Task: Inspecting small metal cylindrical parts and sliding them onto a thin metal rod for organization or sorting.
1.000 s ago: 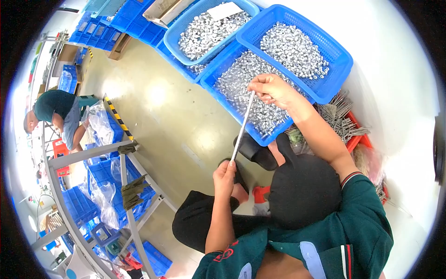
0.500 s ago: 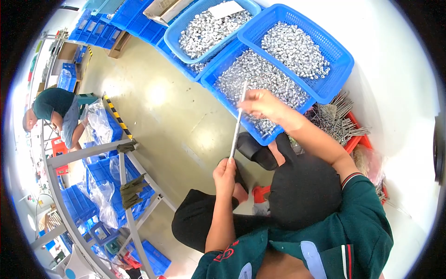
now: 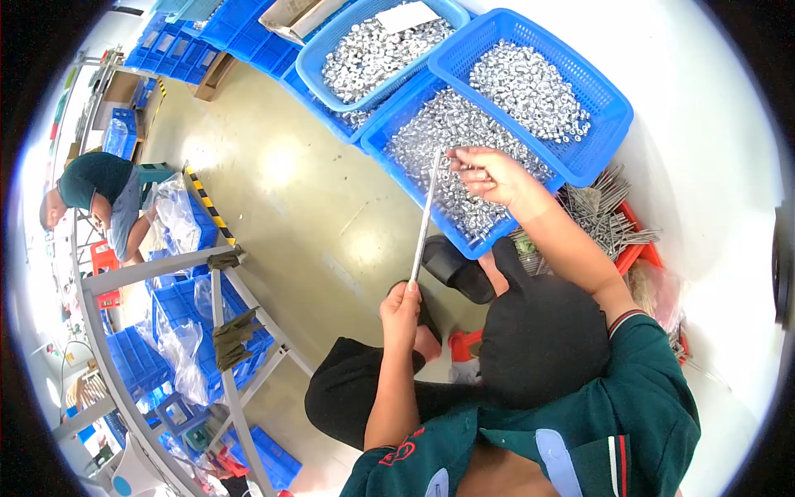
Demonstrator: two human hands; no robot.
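A thin silver metal rod point(image 3: 426, 219) slants up and away from my left hand point(image 3: 401, 308), whose fingers are closed round its lower end. Close to the right of the rod's upper tip is my right hand point(image 3: 493, 177). Its thumb and fingers are drawn together; whatever may be between them is too small to make out. Both the rod tip and my right hand are over a blue plastic basket point(image 3: 397, 184) of small silver metal fittings point(image 3: 451, 116).
Behind it stand another blue basket point(image 3: 614, 124) of fittings and a light-blue basket point(image 3: 308, 74) with a white card. A red crate point(image 3: 638, 248) at right holds many metal rods point(image 3: 598, 211). On the left are a grey metal frame point(image 3: 157, 272), blue crates and a bent-over person point(image 3: 103, 182).
My right hand has come off the upper part of the rod and moved a little to the right. The left hand and the rod stay nearly in place.
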